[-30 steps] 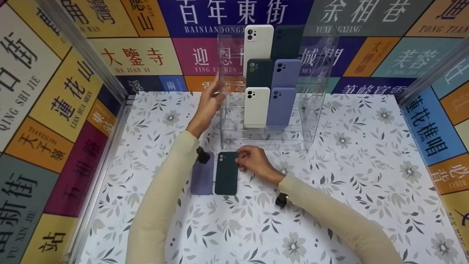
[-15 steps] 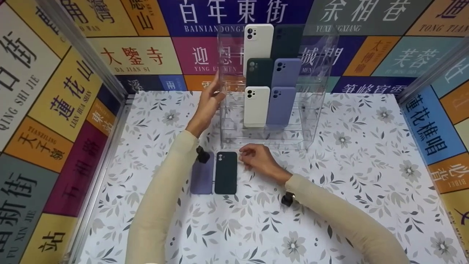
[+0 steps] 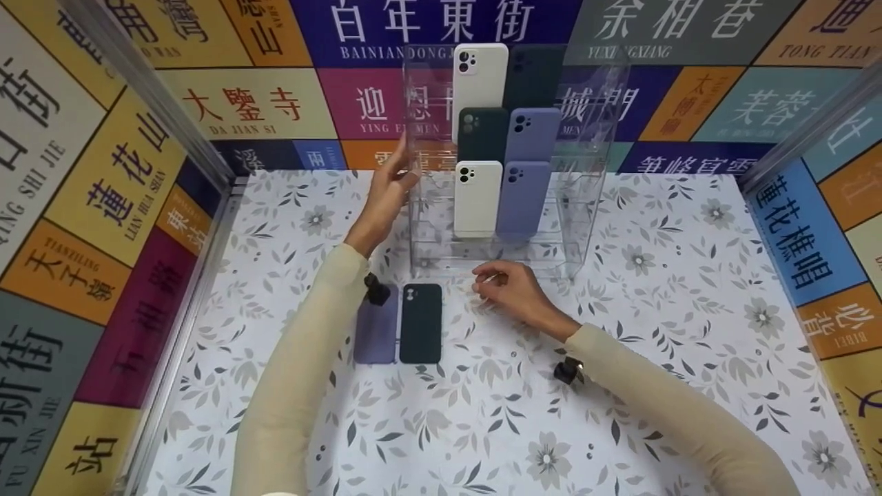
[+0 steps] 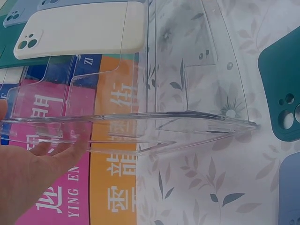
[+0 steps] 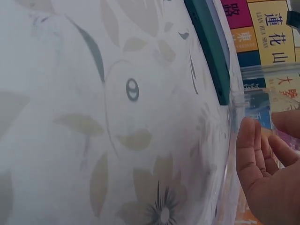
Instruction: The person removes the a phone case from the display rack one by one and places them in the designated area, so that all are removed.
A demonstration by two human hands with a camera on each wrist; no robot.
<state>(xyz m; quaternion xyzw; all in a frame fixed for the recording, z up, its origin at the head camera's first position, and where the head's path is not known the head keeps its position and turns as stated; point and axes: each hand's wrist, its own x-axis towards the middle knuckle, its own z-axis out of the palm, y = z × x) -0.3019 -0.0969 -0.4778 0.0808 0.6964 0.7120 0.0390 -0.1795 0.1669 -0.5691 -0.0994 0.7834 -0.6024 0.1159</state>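
Note:
My left hand (image 3: 384, 200) grips the left side of a clear acrylic display rack (image 3: 433, 251); in the left wrist view its fingers (image 4: 70, 145) show beyond the clear panel. Front of the rack, a dark green phone case (image 3: 420, 324) lies flat beside a purple phone case (image 3: 375, 337), partly covered by the left wrist's camera. My right hand (image 3: 517, 293) hovers right of the green case, fingers loosely bent and holding nothing. On the rack stand white phone cases (image 3: 477, 207), purple cases (image 3: 525, 203) and dark green cases (image 3: 481, 134) in two columns.
A white floral cloth (image 3: 661, 386) covers the table. Panels with large printed characters (image 3: 258, 103) stand at the back and both sides. A metal frame edge (image 3: 186, 303) runs along the left.
My right hand has let go of the dark green case's edge and moved right, away from it. The left hand stays on the rack. The view has shifted slightly.

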